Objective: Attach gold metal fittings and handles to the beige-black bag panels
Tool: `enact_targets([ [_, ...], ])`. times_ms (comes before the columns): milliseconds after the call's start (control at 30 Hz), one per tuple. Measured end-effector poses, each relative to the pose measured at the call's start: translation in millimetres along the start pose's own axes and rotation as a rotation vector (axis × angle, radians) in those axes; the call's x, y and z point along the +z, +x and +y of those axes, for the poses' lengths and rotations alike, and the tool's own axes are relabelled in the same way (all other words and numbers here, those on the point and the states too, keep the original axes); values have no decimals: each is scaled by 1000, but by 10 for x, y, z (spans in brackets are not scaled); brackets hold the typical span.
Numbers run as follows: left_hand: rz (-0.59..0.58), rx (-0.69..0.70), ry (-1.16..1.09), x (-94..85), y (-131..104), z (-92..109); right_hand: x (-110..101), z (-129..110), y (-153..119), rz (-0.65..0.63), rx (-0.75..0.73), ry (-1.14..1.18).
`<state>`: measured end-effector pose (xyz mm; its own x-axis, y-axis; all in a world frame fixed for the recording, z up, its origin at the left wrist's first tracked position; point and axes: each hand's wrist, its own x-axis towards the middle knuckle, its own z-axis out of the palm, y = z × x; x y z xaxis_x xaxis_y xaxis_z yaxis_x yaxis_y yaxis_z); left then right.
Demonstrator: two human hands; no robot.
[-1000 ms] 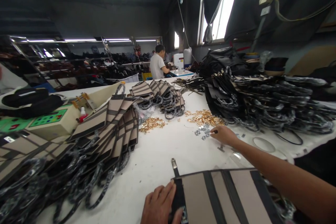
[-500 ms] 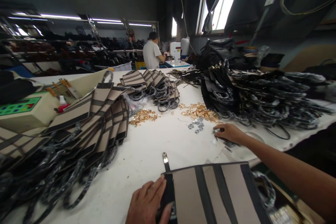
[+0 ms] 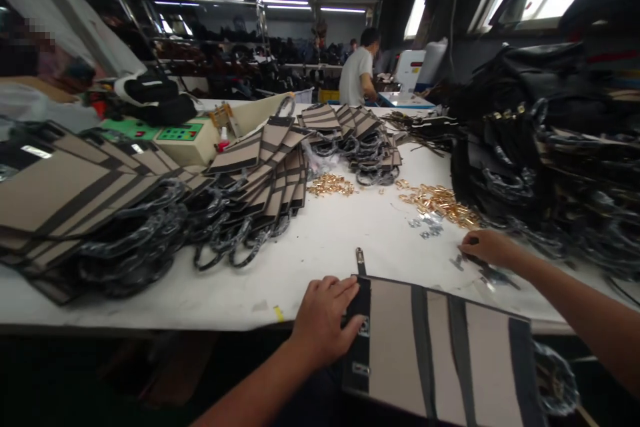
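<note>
At the far left of the white bench (image 3: 330,233), a stack of taupe-and-black striped pieces (image 3: 60,190) lies with plastic-wrapped handles toward the near edge. Behind it, a dark bundle (image 3: 157,97) sits at a cream machine (image 3: 186,140) with a green control panel, a small red bottle (image 3: 223,141) just beside it. Next comes a second fanned stack (image 3: 237,159), also with wrapped handles. The left hand (image 3: 325,317) is clamped on the black left border of a striped bag (image 3: 393,340), thumb beside a metal fitting. Beyond this hand lie a heap of gold hardware (image 3: 331,185) and a third striped pile (image 3: 320,119); farther off, a person in a grey shirt (image 3: 355,77) faces right. The bag slants at the bench's near edge, a metal-ended tab (image 3: 360,260) pointing away from its top corner. Further right are a larger gold heap (image 3: 440,203) and small silver plates (image 3: 430,225). The right hand (image 3: 487,248) is low over the bench near them, fingertips drawn together; whether they hold anything I cannot tell. Black bags (image 3: 500,180) pile up beyond.
</note>
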<state>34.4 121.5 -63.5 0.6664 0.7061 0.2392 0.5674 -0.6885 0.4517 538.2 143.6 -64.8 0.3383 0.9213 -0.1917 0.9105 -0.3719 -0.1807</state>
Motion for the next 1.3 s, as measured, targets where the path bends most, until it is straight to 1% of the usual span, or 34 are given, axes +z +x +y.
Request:
enact_targets([
  [67, 0, -13, -19, -2, -20, 6, -8, -15, 2, -2, -2, -9],
  [167, 3, -18, -28, 15, -46, 1, -51, -89, -56, 42, -26, -18],
  [233, 0, -23, -37, 25, -53, -1, -111, -239, -160, 63, -61, -5],
  [267, -4, -25, -42, 28, -53, 0, -148, -365, -239, 62, -83, 36],
  [300, -6, -26, -46, 28, -51, 2, -185, -530, -337, 49, -108, 94],
  [367, -11, -28, -49, 24, -42, 11, -241, -963, -575, -25, -152, 297],
  [400, -12, -30, -49, 21, -37, 16, -250, -1214, -701, -105, -175, 363],
  [433, -11, -33, -46, 18, -32, 21, -240, -1471, -820, -212, -211, 406],
  [467, -11, -36, -41, 16, -29, 26, -211, -1719, -924, -298, -253, 448],
  [533, -7, -42, -24, 14, -26, 35, -96, -2136, -1063, -391, -351, 544],
  [567, -4, -46, -15, 14, -27, 38, -19, -2288, -1094, -417, -366, 576],
  [633, 7, -60, -8, 17, -30, 44, 143, -2470, -1097, -425, -393, 590],
  [733, 25, -77, -28, 22, -29, 47, 311, -2520, -1040, -371, -442, 550],
  [800, 33, -83, -48, 24, -19, 46, 346, -2502, -1023, -333, -473, 532],
  [967, 39, -111, -98, 33, 16, 28, 303, -2536, -1093, -297, -499, 447],
  [1067, 40, -125, -109, 39, 23, 21, 285, -2573, -1133, -250, -506, 353],
  [1167, 41, -126, -106, 43, 19, 22, 287, -2570, -1139, -215, -495, 251],
  [1300, 50, -128, -96, 49, 11, 33, 315, -2545, -1139, -198, -476, 200],
])
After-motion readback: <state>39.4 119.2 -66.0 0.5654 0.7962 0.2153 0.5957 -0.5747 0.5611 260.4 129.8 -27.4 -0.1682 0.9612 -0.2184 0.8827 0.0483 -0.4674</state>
